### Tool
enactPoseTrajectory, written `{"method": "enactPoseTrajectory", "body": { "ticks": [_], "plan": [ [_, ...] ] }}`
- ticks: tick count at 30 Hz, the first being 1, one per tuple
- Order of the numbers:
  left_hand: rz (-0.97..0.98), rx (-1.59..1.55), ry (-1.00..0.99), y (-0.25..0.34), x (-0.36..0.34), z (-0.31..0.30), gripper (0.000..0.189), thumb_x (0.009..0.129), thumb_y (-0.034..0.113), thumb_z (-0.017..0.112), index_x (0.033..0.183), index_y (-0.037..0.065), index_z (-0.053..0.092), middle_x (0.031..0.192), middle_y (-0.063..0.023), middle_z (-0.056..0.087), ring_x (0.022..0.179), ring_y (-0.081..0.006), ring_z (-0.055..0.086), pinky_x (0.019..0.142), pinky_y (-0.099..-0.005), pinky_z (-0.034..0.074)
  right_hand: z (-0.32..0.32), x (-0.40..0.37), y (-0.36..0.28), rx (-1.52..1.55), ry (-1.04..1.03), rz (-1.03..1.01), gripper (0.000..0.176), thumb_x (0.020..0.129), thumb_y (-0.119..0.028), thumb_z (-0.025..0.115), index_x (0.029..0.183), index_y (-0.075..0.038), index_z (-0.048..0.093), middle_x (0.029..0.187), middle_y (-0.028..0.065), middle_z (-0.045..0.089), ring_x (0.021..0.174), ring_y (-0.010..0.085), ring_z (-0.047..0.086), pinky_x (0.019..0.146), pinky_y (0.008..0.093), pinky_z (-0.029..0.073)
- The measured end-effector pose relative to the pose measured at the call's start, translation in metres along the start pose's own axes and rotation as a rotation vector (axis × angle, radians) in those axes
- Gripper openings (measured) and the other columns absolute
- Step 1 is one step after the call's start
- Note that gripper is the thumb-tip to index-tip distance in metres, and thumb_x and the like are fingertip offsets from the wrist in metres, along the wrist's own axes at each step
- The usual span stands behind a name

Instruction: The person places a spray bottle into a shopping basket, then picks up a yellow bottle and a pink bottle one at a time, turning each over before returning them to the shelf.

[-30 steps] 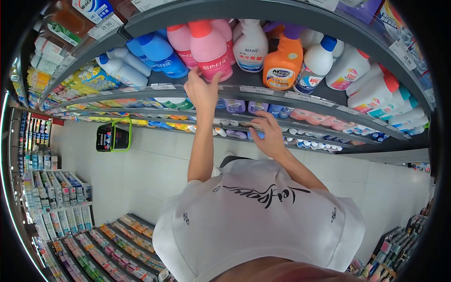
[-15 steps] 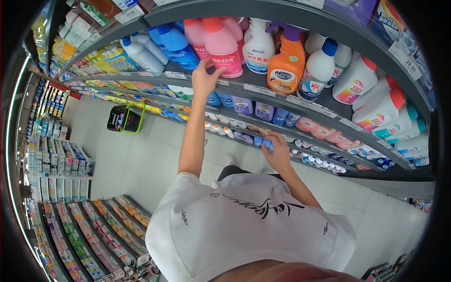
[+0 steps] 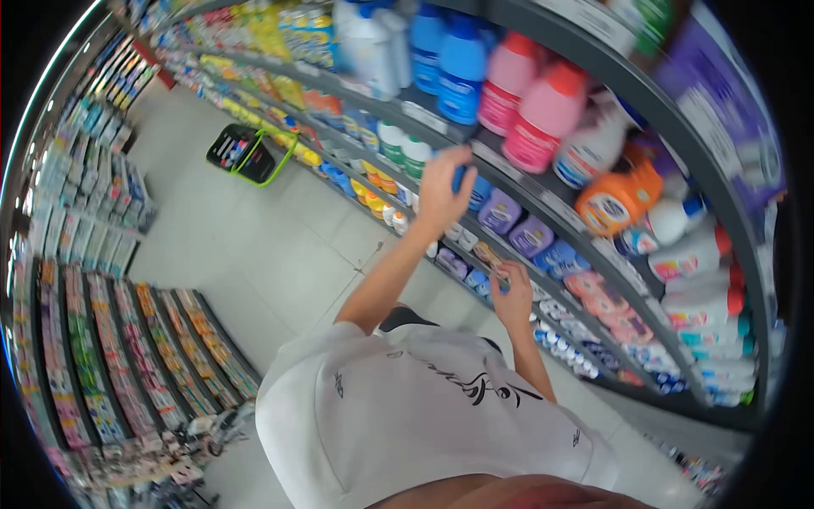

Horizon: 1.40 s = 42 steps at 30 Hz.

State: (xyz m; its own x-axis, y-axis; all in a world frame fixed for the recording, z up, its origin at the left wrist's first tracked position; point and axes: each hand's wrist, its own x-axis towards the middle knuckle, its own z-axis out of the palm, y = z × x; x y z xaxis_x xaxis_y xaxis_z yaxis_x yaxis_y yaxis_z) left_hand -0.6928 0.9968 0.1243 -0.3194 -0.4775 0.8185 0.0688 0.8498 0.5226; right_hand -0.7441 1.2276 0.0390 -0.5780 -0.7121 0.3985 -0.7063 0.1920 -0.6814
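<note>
My left hand point(image 3: 445, 188) is raised in front of the shelf edge, below the blue bottles point(image 3: 462, 72). Its fingers are curved and apart, and nothing shows in it. Above and to its right stand pink bottles with red caps point(image 3: 543, 119). My right hand point(image 3: 512, 291) hangs lower, in front of the lower shelves, with its fingers loosely bent and apart and nothing visible in it. An orange bottle point(image 3: 612, 204) and a white spray bottle point(image 3: 589, 146) are to the right of the pink ones.
A black basket with green handles point(image 3: 254, 157) sits on the floor point(image 3: 246, 242) at the left. Another shelf with packaged goods point(image 3: 127, 356) runs along the lower left. Purple bottles point(image 3: 500, 212) line a lower shelf.
The view has turned, so the shelf now slants down to the right. My left hand has come away from the front pink bottle and is below the shelf edge.
</note>
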Motion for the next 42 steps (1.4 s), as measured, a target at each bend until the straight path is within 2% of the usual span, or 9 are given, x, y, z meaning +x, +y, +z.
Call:
{"method": "enactPoseTrajectory", "body": {
  "ticks": [11,25,27,32,34,35,37,38,42],
  "plan": [
    [-0.905,0.368,-0.675,-0.155,-0.283,-0.234,0.017,0.090,0.014,0.050,0.103,0.007,0.059,0.086,-0.0175,0.067,0.086,-0.0366,0.064,0.073,-0.0473,0.049,0.222,0.085,-0.085,-0.006,-0.630,-0.151,0.023,0.079,-0.017,0.067,0.095,-0.001,0.061,0.089,0.0149,0.064,0.086,0.0311,0.063,0.076,0.0393,0.049],
    [-1.770,0.422,0.050,-0.182,-0.451,-0.465,0.032,0.086,0.023,0.045,0.092,-0.002,0.064,0.073,-0.0181,0.068,0.067,-0.0279,0.070,0.073,-0.0394,0.052,0.510,0.076,0.105,-0.542,-1.803,-0.275,0.019,0.078,-0.018,0.064,0.086,0.000,0.066,0.072,0.0106,0.066,0.063,0.0252,0.064,0.061,0.0420,0.053],
    [-1.797,0.421,0.045,-0.205,-0.443,-0.487,0.032,0.085,0.023,0.045,0.092,-0.001,0.064,0.072,-0.0181,0.068,0.068,-0.0281,0.070,0.072,-0.0390,0.052,0.506,0.078,0.064,-0.697,-1.747,0.262,0.015,0.078,-0.013,0.062,0.079,0.001,0.067,0.071,0.0102,0.064,0.065,0.0260,0.064,0.056,0.0444,0.052],
    [-1.819,0.242,0.053,-0.296,-0.432,-0.554,0.030,0.082,0.017,0.048,0.092,-0.007,0.064,0.082,-0.0193,0.069,0.069,-0.0258,0.070,0.066,-0.0347,0.053,0.629,0.073,0.091,-0.601,-1.829,0.372,0.017,0.077,-0.013,0.060,0.089,-0.005,0.070,0.078,0.0137,0.066,0.076,0.0262,0.066,0.061,0.0416,0.053],
    [-1.886,0.181,0.100,-0.329,-0.419,-0.591,0.031,0.082,0.017,0.048,0.092,-0.006,0.064,0.077,-0.0181,0.069,0.068,-0.0246,0.069,0.064,-0.0347,0.053,0.703,0.095,0.059,-0.565,-1.902,-0.258,0.022,0.077,-0.017,0.059,0.094,-0.011,0.071,0.082,0.0147,0.067,0.075,0.0254,0.067,0.065,0.0397,0.053],
    [-1.954,0.104,0.156,-0.343,-0.417,-0.605,0.031,0.081,0.018,0.048,0.093,-0.006,0.064,0.072,-0.0169,0.069,0.067,-0.0233,0.069,0.061,-0.0348,0.054,0.725,0.109,-0.003,-0.713,-1.670,-1.048,0.022,0.076,-0.024,0.061,0.093,-0.016,0.072,0.082,0.0122,0.069,0.073,0.0240,0.067,0.066,0.0373,0.053],
    [-1.959,0.105,0.128,-0.373,-0.416,-0.648,0.031,0.081,0.017,0.048,0.093,-0.006,0.064,0.072,-0.0166,0.069,0.067,-0.0233,0.068,0.059,-0.0337,0.053,0.795,0.132,-0.079,-0.192,-1.563,-0.142,0.025,0.076,-0.030,0.063,0.076,-0.007,0.071,0.065,0.0112,0.066,0.059,0.0235,0.064,0.057,0.0371,0.049],
    [-1.966,0.096,0.116,-0.389,-0.415,-0.671,0.030,0.081,0.016,0.048,0.094,-0.006,0.064,0.073,-0.0163,0.069,0.066,-0.0233,0.068,0.056,-0.0325,0.053,0.826,0.140,-0.114,-0.050,-1.396,-0.362,0.027,0.077,-0.029,0.061,0.066,-0.004,0.066,0.058,0.0102,0.062,0.052,0.0208,0.060,0.052,0.0359,0.047],
    [-1.935,0.189,0.197,-0.435,-0.414,-0.744,0.030,0.081,0.015,0.047,0.094,-0.007,0.064,0.074,-0.0167,0.069,0.067,-0.0236,0.069,0.057,-0.0334,0.053,0.901,0.178,-0.266,0.159,-1.390,0.101,0.027,0.080,-0.026,0.063,0.083,0.000,0.067,0.064,0.0094,0.065,0.058,0.0150,0.062,0.055,0.0313,0.050]
  ]
}}
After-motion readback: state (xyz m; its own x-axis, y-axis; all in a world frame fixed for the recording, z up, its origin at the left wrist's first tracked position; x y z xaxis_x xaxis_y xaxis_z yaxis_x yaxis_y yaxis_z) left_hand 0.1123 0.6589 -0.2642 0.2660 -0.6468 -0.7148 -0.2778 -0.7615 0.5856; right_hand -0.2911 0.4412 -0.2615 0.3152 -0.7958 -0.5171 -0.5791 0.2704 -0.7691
